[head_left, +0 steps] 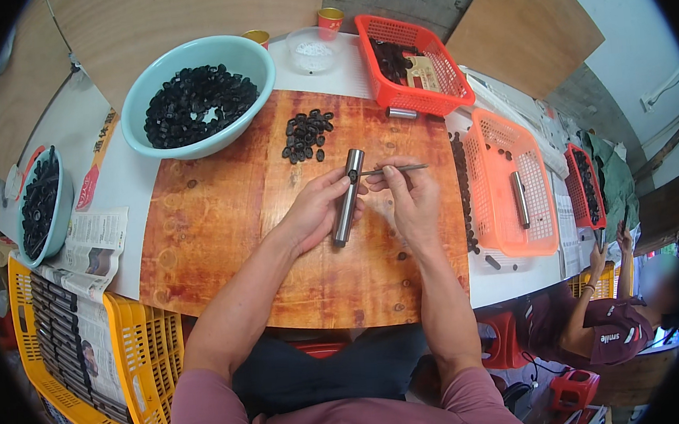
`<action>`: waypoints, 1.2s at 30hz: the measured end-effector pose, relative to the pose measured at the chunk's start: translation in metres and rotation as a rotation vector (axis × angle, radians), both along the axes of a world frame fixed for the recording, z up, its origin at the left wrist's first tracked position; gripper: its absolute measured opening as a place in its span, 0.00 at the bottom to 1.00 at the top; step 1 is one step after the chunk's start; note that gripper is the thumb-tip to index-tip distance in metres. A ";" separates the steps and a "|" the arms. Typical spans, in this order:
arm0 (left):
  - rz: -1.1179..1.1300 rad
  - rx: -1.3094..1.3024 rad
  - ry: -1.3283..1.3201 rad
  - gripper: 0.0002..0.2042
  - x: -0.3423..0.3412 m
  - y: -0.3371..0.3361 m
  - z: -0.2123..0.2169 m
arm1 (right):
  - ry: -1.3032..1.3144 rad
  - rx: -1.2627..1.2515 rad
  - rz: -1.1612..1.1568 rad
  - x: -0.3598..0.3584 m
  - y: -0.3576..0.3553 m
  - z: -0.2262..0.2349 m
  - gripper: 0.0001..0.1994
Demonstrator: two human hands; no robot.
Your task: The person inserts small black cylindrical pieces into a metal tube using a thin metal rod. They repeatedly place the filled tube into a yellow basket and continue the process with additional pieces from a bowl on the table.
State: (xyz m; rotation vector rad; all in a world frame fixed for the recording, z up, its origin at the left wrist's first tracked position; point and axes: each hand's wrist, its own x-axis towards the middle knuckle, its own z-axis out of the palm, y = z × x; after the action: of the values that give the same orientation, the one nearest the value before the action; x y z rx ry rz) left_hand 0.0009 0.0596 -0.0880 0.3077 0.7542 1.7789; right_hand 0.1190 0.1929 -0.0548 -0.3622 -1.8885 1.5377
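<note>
My left hand (313,212) grips a shiny metal cylinder (344,215), tilted with its upper end away from me. Near that upper end, a small dark piece or opening shows in its side; I cannot tell which. Between thumb and fingers, my right hand (416,206) pinches a thin dark rod (409,167), held almost level. Its left tip reaches the cylinder's side by the dark spot. Beyond both hands, a loose group of small black oval pieces (299,138) lies on the stained wooden board (222,245).
A pale blue basin (133,101) of black pieces stands at back left. Red (458,95) and orange (542,196) baskets are on the right; the orange one holds another metal cylinder (520,200). A yellow crate (131,348) holds dark bars. A co-worker (604,327) sits at far right.
</note>
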 end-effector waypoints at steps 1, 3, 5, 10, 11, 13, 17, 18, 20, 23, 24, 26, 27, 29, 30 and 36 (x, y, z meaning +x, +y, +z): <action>-0.001 -0.005 -0.004 0.13 0.000 0.000 0.000 | -0.006 0.011 -0.010 0.000 -0.003 0.003 0.06; -0.007 0.009 -0.006 0.13 0.000 0.000 0.001 | -0.007 0.036 -0.036 0.000 -0.007 0.006 0.05; -0.012 0.014 0.000 0.14 0.000 0.000 -0.001 | 0.004 0.061 -0.068 0.000 -0.009 0.006 0.05; -0.016 0.018 0.004 0.16 0.001 0.001 -0.003 | -0.008 0.235 -0.124 -0.001 -0.010 0.003 0.03; -0.017 0.030 0.007 0.16 0.001 0.001 -0.003 | -0.013 0.273 -0.131 -0.001 -0.010 0.002 0.03; -0.022 0.055 0.012 0.16 0.001 0.001 -0.004 | 0.002 0.290 -0.149 -0.001 -0.011 0.001 0.02; 0.007 0.004 0.057 0.16 0.001 0.003 -0.011 | 0.022 0.345 -0.167 -0.003 -0.013 -0.002 0.02; 0.010 0.001 0.069 0.16 0.001 0.003 -0.010 | 0.034 0.306 -0.155 -0.003 -0.013 -0.005 0.02; 0.017 0.003 0.095 0.16 0.002 0.002 -0.008 | 0.058 0.227 -0.129 -0.004 -0.013 -0.011 0.02; 0.026 0.009 0.111 0.16 0.002 0.000 -0.008 | 0.091 0.098 -0.107 -0.006 -0.019 -0.008 0.03; 0.025 0.011 0.102 0.16 0.001 -0.001 -0.006 | 0.107 0.063 -0.098 -0.007 -0.019 -0.009 0.04; 0.030 0.002 0.092 0.16 0.001 -0.002 -0.006 | 0.140 -0.005 -0.081 -0.009 -0.019 -0.012 0.04; 0.037 -0.006 0.093 0.16 0.001 -0.003 -0.008 | 0.144 -0.024 -0.080 -0.010 -0.018 -0.014 0.04; 0.059 -0.007 0.097 0.15 0.000 -0.002 -0.008 | 0.152 -0.061 -0.078 -0.011 -0.016 -0.016 0.04; 0.075 -0.003 0.098 0.14 0.001 -0.001 -0.006 | 0.153 -0.029 -0.091 -0.011 -0.017 -0.016 0.04; 0.139 0.029 0.123 0.12 0.005 0.003 -0.005 | 0.170 0.171 -0.121 -0.013 -0.021 -0.017 0.04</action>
State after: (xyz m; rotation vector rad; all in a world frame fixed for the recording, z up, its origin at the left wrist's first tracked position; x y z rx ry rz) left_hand 0.0058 0.0627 -0.0926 0.3950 0.8545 1.9164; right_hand 0.1061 0.1722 -0.0716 -0.2548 -1.8151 1.2759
